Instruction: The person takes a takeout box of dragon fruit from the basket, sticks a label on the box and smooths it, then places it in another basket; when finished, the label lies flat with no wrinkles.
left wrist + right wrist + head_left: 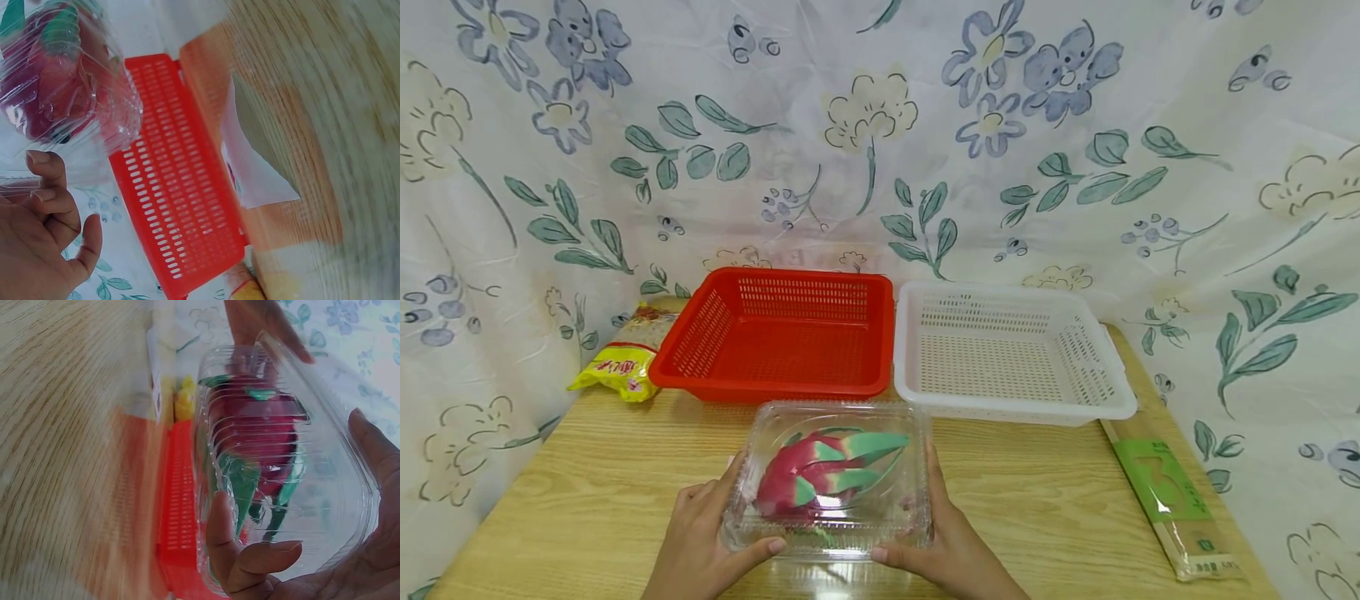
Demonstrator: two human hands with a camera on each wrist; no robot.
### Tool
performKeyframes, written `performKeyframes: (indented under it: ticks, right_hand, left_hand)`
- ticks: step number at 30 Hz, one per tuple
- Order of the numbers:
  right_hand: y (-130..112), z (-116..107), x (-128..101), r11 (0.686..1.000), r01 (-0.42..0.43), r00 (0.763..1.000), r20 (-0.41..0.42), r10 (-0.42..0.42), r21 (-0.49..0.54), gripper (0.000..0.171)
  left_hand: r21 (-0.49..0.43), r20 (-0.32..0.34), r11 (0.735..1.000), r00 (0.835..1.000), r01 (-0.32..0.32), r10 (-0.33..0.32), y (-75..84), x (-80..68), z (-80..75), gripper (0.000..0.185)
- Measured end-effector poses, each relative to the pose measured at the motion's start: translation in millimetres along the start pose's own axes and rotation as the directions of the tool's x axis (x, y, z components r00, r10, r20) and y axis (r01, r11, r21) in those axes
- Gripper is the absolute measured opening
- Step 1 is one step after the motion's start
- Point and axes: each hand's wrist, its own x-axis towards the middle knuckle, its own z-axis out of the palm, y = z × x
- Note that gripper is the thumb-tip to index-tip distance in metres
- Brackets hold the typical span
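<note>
While both hands, left hand (703, 533) and right hand (947, 542), hold the clear box (831, 479) with the dragon fruit (816, 475), it sits low over the counter (587, 483), and both baskets, red basket (778, 333) and white basket (1007, 350), look empty.

A home-like staged corner: a floral white cloth backdrop (880, 125) hangs behind a light wooden tabletop (587, 483) bearing a red perforated plastic basket (775, 333), a white perforated plastic basket (1007, 350) and packaged groceries.

A clear plastic clamshell box (829, 479), lid closed over a pink-and-green dragon fruit (820, 475), tilted above the table's front.
</note>
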Motion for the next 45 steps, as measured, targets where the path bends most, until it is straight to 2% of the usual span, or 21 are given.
performKeyframes:
  ticks: [6,14,20,25,35,45]
  right_hand:
    - [2.4,-1.1,-0.9,1.000,-0.011,1.000,0.007,0.011,0.016,0.124]
    - [3.6,-1.0,-0.1,0.999,-0.020,1.000,0.014,0.020,0.026,0.124]
    - [4.8,-1.1,0.2,1.000,-0.021,1.000,0.010,0.021,0.018,0.124]
    - [7.4,-1.1,1.8,1.000,0.001,1.000,0.009,-0.002,0.027,0.124]
    - [8.8,-1.4,1.9,0.997,-0.011,0.999,0.032,0.009,0.078,0.123]
    - [12.1,-3.5,2.7,0.996,-0.018,0.999,0.043,0.015,0.085,0.122]
  left_hand:
    - [0.005,0.019,1.000,1.000,0.019,-0.019,-0.8,0.7,1.0,0.116]
    - [-0.002,0.012,1.000,1.000,0.005,-0.005,-0.2,0.1,2.4,0.118]
    - [0.023,0.076,0.998,0.995,0.064,-0.065,1.6,-0.1,2.4,0.116]
    - [0.035,0.136,0.994,0.985,0.104,-0.108,2.2,1.5,2.7,0.113]
    - [0.052,0.208,0.984,0.962,0.168,-0.175,4.9,4.1,2.1,0.109]
    - [0.069,0.222,0.984,0.959,0.164,-0.175,4.5,4.1,4.4,0.107]
